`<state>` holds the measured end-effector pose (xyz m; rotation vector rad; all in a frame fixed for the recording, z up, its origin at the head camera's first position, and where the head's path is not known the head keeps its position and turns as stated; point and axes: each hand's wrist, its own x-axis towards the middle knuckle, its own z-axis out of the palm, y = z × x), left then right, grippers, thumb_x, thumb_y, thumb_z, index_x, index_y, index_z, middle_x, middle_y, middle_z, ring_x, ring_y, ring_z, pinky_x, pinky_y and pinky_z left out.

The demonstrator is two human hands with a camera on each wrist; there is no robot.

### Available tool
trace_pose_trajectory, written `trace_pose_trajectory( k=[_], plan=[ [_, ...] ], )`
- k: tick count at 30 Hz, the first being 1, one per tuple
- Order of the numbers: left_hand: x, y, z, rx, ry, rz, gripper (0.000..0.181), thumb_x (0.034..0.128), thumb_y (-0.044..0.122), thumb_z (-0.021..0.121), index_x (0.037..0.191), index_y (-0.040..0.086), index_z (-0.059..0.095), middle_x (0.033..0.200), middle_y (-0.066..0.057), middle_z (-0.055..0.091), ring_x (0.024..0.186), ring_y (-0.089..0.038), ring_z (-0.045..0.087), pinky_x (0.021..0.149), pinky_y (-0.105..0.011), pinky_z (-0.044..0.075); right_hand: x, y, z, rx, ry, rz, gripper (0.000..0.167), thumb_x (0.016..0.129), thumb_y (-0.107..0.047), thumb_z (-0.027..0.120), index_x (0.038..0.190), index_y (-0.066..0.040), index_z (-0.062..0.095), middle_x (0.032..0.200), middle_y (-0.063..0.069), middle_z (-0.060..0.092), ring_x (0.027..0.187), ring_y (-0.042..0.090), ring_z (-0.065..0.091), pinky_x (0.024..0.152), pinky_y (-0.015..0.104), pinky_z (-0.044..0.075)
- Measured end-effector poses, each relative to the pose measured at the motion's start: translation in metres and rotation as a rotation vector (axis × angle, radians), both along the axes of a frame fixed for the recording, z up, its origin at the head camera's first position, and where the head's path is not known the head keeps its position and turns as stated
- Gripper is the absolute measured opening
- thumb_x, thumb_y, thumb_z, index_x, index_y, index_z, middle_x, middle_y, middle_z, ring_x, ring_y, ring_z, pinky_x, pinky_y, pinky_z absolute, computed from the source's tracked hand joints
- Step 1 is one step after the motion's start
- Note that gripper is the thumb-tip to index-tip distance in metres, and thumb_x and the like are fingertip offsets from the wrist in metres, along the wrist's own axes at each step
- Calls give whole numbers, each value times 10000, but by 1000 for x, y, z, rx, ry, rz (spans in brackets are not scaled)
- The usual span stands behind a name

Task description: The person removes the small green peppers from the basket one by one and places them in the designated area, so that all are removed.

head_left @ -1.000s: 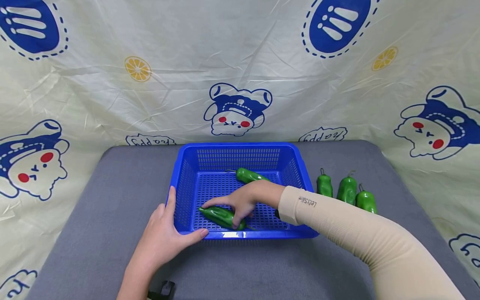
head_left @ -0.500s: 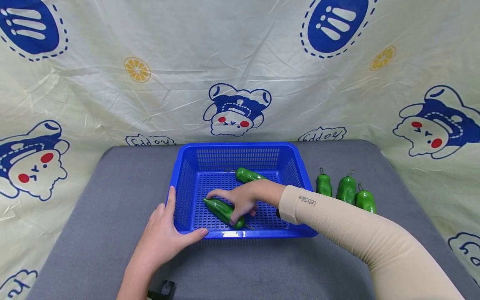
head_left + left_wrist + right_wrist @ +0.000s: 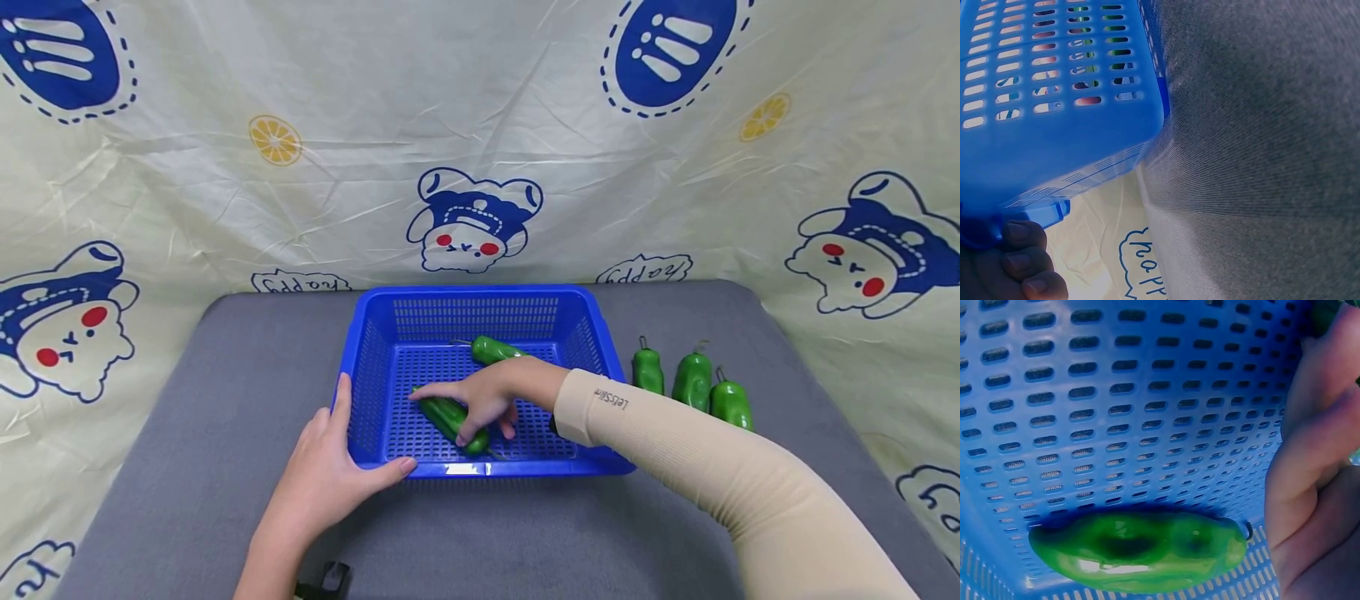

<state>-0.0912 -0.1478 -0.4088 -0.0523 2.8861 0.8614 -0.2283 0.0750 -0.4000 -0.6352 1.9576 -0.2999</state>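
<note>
A blue plastic basket (image 3: 540,469) with slotted walls stands on the table in the head view. My left hand (image 3: 322,471) holds its near left corner, thumb on the front rim and fingers along the left side. Inside, my right hand (image 3: 487,396) pinches a green pepper (image 3: 442,416) between thumb and index finger, low over the basket floor. The pepper lies slanted, its stem toward the front. A second green pepper (image 3: 493,350) rests farther back, partly hidden by the right wrist; the right wrist view shows that pepper (image 3: 1141,550) on the slotted floor.
To the right of the basket, three more green peppers lie in a row: a left one (image 3: 648,370), a middle one (image 3: 693,382) and a right one (image 3: 731,404). The sleeve partly covers their near ends. A printed curtain (image 3: 360,208) hangs behind the grey table (image 3: 225,375).
My right hand has turned the near pepper inside the basket: its tip has swung back and to the right, so it lies more steeply. The left hand and basket stay put.
</note>
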Motion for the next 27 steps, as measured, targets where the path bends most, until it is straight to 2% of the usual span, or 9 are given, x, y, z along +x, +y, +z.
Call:
trace_pose_trajectory(
  k=[6, 12, 18, 23, 27],
  plan=[
    [-1, 1, 0, 0, -4, -3, 1348, 670, 798, 703, 1603, 194, -59, 1375, -249, 465, 1218, -355, 479, 968, -575, 449, -4, 1, 0, -12, -8, -10, 862, 889, -329, 750, 1429, -679, 177, 1400, 106, 354, 567, 200, 642, 609, 396, 581],
    [-1, 1, 0, 6, -13, -2, 1355, 662, 813, 694, 1601, 201, -67, 1404, -251, 446, 1257, -367, 462, 989, -590, 433, -5, 0, 3, 20, -15, 38, 741, 904, -351, 730, 1430, -622, 284, 1441, 114, 348, 577, 200, 650, 628, 392, 581],
    [-1, 2, -1, 9, -28, 1, 1350, 669, 804, 698, 1600, 205, -74, 1423, -249, 432, 1259, -364, 455, 987, -595, 438, -7, -1, 3, 3, 24, 80, 697, 864, -340, 778, 1397, -520, 367, 1307, 78, 412, 608, 178, 638, 641, 369, 570],
    [-1, 2, 1, 17, -33, 4, 1347, 670, 808, 694, 1598, 216, -83, 1436, -248, 416, 1275, -369, 440, 997, -596, 430, -8, 3, 3, -55, 53, 76, 708, 854, -320, 791, 1401, -465, 364, 1230, 52, 447, 775, 165, 621, 683, 332, 568],
    [0, 1, 2, 10, -41, 1, 1358, 662, 838, 668, 1596, 211, -93, 1422, -251, 423, 1256, -368, 447, 985, -595, 434, -10, 7, 10, -116, 113, 61, 705, 874, -335, 767, 1424, -427, 335, 1218, 40, 473, 952, 186, 594, 746, 318, 566]
  ],
)
